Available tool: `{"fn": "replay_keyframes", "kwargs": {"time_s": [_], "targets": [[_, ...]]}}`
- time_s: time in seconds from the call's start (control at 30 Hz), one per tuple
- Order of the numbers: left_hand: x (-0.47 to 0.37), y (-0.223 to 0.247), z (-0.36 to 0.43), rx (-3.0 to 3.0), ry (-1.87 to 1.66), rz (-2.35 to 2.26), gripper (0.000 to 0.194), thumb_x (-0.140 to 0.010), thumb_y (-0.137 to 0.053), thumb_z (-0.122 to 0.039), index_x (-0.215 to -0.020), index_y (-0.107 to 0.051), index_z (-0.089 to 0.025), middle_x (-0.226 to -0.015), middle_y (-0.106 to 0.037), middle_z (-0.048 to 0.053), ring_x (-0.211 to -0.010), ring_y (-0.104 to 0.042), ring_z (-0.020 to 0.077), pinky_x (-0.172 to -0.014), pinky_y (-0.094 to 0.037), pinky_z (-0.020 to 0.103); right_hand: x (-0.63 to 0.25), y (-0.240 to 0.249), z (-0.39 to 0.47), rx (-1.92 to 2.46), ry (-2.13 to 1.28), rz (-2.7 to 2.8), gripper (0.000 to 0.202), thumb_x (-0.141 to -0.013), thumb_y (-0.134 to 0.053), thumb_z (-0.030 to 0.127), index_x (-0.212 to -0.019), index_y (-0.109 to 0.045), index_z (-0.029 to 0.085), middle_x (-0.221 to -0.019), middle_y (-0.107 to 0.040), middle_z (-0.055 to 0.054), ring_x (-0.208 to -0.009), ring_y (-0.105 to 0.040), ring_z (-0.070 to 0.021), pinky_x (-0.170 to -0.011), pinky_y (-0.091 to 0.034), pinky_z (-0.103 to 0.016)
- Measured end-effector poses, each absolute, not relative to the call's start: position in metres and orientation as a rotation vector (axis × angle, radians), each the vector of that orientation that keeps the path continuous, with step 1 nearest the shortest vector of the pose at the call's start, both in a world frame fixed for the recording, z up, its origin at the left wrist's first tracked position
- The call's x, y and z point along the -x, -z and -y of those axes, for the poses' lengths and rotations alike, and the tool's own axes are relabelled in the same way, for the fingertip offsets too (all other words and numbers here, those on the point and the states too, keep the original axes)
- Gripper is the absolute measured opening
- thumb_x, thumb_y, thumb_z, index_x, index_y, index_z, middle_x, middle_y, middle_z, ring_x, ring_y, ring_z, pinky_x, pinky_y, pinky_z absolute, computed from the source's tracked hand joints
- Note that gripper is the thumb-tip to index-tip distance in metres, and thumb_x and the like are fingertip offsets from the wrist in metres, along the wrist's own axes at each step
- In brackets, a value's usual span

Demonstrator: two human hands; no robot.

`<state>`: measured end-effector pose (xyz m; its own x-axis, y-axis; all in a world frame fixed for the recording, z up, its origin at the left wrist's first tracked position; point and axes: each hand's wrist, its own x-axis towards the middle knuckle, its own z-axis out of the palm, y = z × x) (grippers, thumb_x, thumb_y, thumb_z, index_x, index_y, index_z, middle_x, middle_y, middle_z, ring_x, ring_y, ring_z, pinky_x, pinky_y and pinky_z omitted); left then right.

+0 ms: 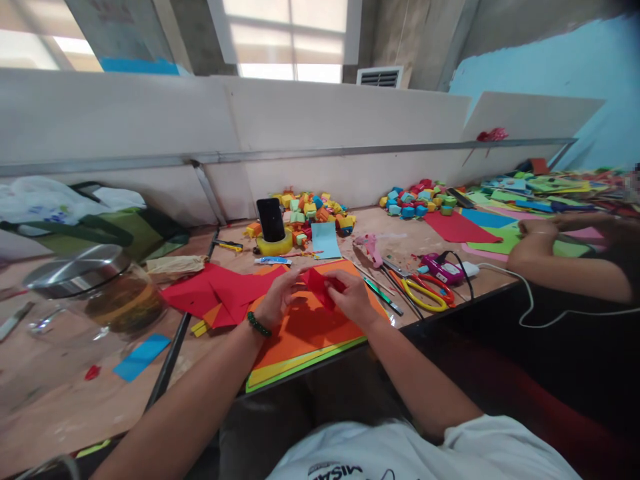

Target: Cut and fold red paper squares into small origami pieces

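Both hands hold a folded piece of red paper (319,285) above a stack of orange, yellow and green sheets (305,333). My left hand (280,300), with a dark green bead bracelet at the wrist, grips the paper's left side. On its right edge, the fingers of my right hand (350,297) are closed. Flat red paper pieces (220,293) lie just left of my left hand. Beyond the hands are a light blue paper slip (325,241) and a small tube (273,261).
A glass jar (100,293) stands at the left. A phone (271,220) leans upright on a tape roll (274,243), near piles of small folded paper cubes (420,199). Scissors (425,293) and a glue gun (370,251) lie right. A co-worker's arms (565,260) rest at far right.
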<state>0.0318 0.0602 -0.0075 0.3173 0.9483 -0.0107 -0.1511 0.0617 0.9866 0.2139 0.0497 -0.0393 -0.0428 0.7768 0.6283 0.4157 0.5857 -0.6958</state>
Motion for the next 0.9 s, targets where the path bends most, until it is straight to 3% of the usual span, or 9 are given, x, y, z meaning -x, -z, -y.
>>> {"fn": "replay_keyframes", "kwargs": {"time_s": [0.17,0.33,0.47,0.57,0.67,0.9], "targets": [[-0.028,0.015,-0.068,-1.24,-1.067,-0.955,0.041,-0.058,-0.08,-0.042,-0.09,-0.071,-0.018,-0.082,-0.068,0.002,-0.071,-0.061,0.0139,-0.062,-0.048,0.024,-0.217,0.038,-0.044,0.969,-0.078,1.752,0.029,-0.079,-0.052,0.012,-0.092,-0.074,0.026,-0.089,-0.062,-0.006,-0.083,-0.059,-0.0195,-0.076,-0.051,-0.034],[-0.03,0.016,-0.069,-1.309,-1.101,-0.965,0.035,-0.057,-0.08,-0.045,-0.074,-0.068,-0.017,-0.064,-0.061,-0.002,-0.063,-0.056,0.0119,-0.061,-0.045,0.024,-0.22,0.039,-0.043,0.889,-0.029,1.758,0.032,-0.079,-0.053,0.012,-0.095,-0.074,0.029,-0.096,-0.059,-0.007,-0.09,-0.057,-0.0213,-0.08,-0.052,-0.038],[-0.03,0.012,-0.066,-1.335,-1.097,-0.951,0.033,-0.058,-0.08,-0.042,-0.076,-0.069,-0.017,-0.067,-0.062,-0.002,-0.063,-0.056,0.0117,-0.061,-0.044,0.024,-0.219,0.038,-0.043,0.892,0.042,1.738,0.033,-0.081,-0.05,0.012,-0.095,-0.074,0.03,-0.095,-0.058,-0.006,-0.09,-0.058,-0.0204,-0.076,-0.053,-0.036],[-0.03,0.009,-0.064,-1.347,-1.088,-0.922,0.044,-0.055,-0.081,-0.038,-0.093,-0.071,-0.019,-0.076,-0.066,-0.001,-0.068,-0.058,0.0128,-0.062,-0.044,0.024,-0.219,0.037,-0.043,0.877,0.062,1.715,0.032,-0.082,-0.05,0.011,-0.094,-0.074,0.028,-0.094,-0.059,-0.007,-0.091,-0.058,-0.0207,-0.076,-0.054,-0.036],[-0.031,0.007,-0.062,-1.356,-1.066,-0.901,0.045,-0.061,-0.077,-0.044,-0.097,-0.071,-0.019,-0.078,-0.067,0.001,-0.07,-0.059,0.0141,-0.062,-0.045,0.025,-0.218,0.036,-0.043,0.878,0.003,1.746,0.035,-0.079,-0.05,0.008,-0.093,-0.075,0.029,-0.096,-0.06,-0.006,-0.09,-0.058,-0.0206,-0.078,-0.053,-0.038],[-0.032,0.011,-0.064,-1.389,-1.06,-0.931,0.04,-0.061,-0.077,-0.054,-0.072,-0.067,-0.016,-0.067,-0.063,0.0,-0.065,-0.057,0.0134,-0.065,-0.046,0.026,-0.216,0.032,-0.043,0.862,-0.451,1.542,0.038,-0.069,-0.057,0.01,-0.1,-0.073,0.025,-0.103,-0.067,-0.006,-0.1,-0.061,-0.023,-0.091,-0.05,-0.04]]}}
